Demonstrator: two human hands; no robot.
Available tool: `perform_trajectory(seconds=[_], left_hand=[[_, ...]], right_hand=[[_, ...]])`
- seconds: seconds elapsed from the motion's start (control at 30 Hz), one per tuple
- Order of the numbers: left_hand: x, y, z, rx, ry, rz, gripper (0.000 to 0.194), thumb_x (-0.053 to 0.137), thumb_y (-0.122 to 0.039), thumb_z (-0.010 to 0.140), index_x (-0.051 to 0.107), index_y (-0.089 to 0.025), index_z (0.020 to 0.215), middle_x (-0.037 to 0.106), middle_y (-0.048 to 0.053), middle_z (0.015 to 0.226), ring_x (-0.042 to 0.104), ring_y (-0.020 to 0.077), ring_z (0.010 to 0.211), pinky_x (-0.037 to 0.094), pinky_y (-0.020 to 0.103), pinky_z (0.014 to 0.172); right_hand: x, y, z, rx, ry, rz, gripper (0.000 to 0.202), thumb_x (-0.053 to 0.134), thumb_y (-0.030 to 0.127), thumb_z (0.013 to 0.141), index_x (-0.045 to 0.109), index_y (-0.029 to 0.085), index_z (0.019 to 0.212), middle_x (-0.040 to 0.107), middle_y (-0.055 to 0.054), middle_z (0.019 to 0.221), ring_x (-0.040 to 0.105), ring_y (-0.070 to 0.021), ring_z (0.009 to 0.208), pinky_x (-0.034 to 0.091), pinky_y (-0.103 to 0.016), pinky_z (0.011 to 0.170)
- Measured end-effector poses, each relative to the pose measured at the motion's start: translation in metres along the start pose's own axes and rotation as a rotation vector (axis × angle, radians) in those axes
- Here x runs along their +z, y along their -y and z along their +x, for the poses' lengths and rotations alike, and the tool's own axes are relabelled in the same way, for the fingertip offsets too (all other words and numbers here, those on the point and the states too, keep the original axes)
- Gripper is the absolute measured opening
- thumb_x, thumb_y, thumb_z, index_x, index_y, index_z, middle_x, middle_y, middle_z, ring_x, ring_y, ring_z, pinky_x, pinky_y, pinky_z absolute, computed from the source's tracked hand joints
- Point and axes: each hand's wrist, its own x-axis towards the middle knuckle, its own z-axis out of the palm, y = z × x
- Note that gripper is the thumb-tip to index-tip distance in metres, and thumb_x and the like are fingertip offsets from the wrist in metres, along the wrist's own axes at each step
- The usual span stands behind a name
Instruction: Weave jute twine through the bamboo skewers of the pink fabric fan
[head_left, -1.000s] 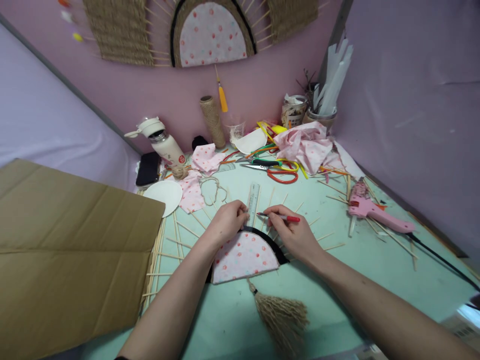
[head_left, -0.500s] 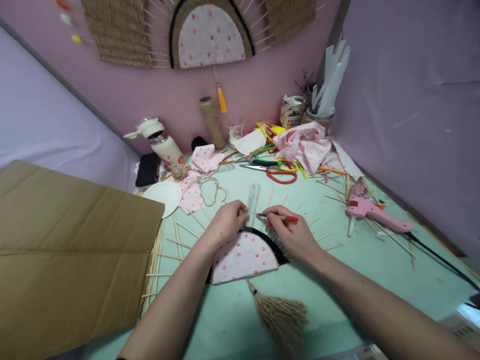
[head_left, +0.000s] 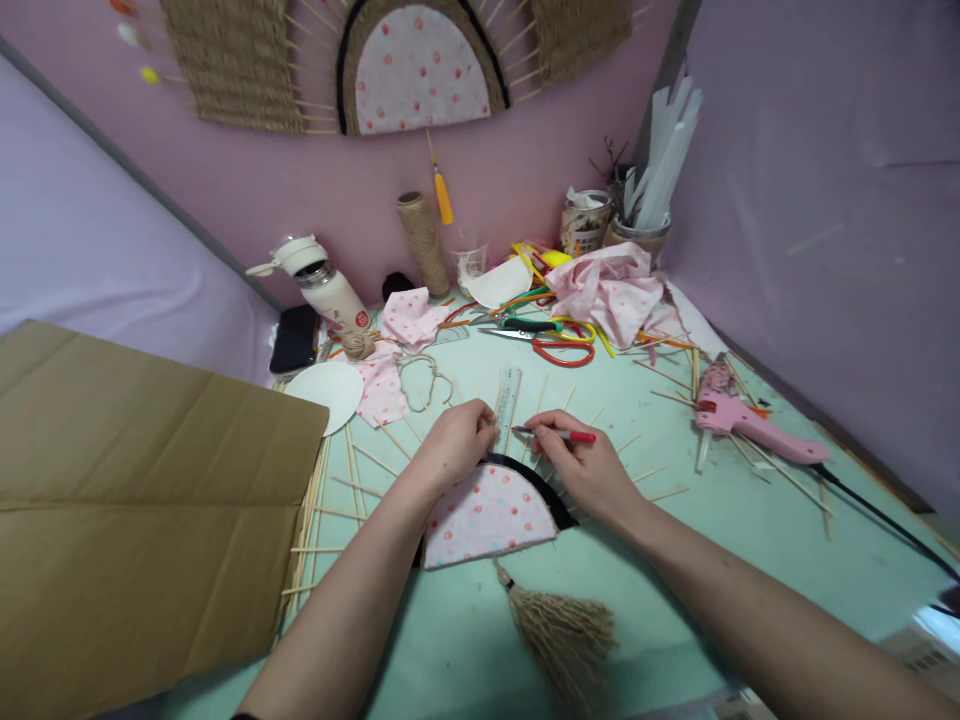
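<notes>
A clear ruler (head_left: 510,390) lies along the thin sticks above a half-round piece (head_left: 487,515) covered in pink dotted fabric with a black rim. My left hand (head_left: 457,437) is closed, its fingers pinching the ruler's lower left edge just above that rim. In my right hand (head_left: 574,455) is a red pen (head_left: 580,436), its dark tip pointing left at the ruler's right side, near one stick. Whether the tip touches the stick I cannot tell. Several sticks fan out from the half-round piece, and a twine tassel (head_left: 562,630) hangs from its straight edge.
A cardboard sheet (head_left: 150,500) stands at the left, over more sticks. Scissors (head_left: 562,350), crumpled pink fabric (head_left: 607,290), a twine spool (head_left: 424,245) and a white bottle (head_left: 330,290) are at the back. A pink glue gun (head_left: 750,420) with its cord lies right.
The ruler appears to have shifted very slightly to the right. Both hands and the pen stay practically where they were.
</notes>
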Motion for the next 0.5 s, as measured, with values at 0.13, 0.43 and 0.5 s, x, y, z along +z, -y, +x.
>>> perform_trajectory(seconds=[0.13,0.43,0.5], left_hand=[[-0.0003,-0.0007,0.0,-0.008,0.007,0.001,0.015,0.051,-0.023,0.077,0.061,-0.018,0.086,0.063,0.002,0.066,0.055,0.0155,0.063,0.035,0.026,0.058],[0.002,0.0032,0.0015,0.0,-0.002,-0.005,0.014,0.052,-0.023,0.076,0.06,-0.018,0.085,0.062,0.001,0.067,0.054,0.0145,0.063,0.034,0.025,0.057],[0.0021,0.0032,0.0016,0.002,-0.004,-0.007,0.013,0.052,-0.023,0.076,0.06,-0.018,0.085,0.062,0.001,0.066,0.053,0.0143,0.062,0.034,0.025,0.057]], right_hand=[[0.0,0.0005,-0.0004,0.004,0.003,0.0,0.025,0.041,0.035,0.09,0.059,0.018,0.092,0.062,-0.002,0.072,0.058,-0.0164,0.07,0.043,-0.027,0.064],[0.0003,0.0005,0.0005,0.002,0.001,-0.012,0.024,0.042,0.034,0.09,0.059,0.018,0.09,0.061,-0.001,0.07,0.058,-0.0158,0.069,0.042,-0.026,0.062],[0.0006,0.0001,0.0007,0.008,-0.001,-0.013,0.023,0.042,0.034,0.089,0.059,0.019,0.09,0.061,-0.001,0.07,0.058,-0.0158,0.069,0.042,-0.026,0.062]])
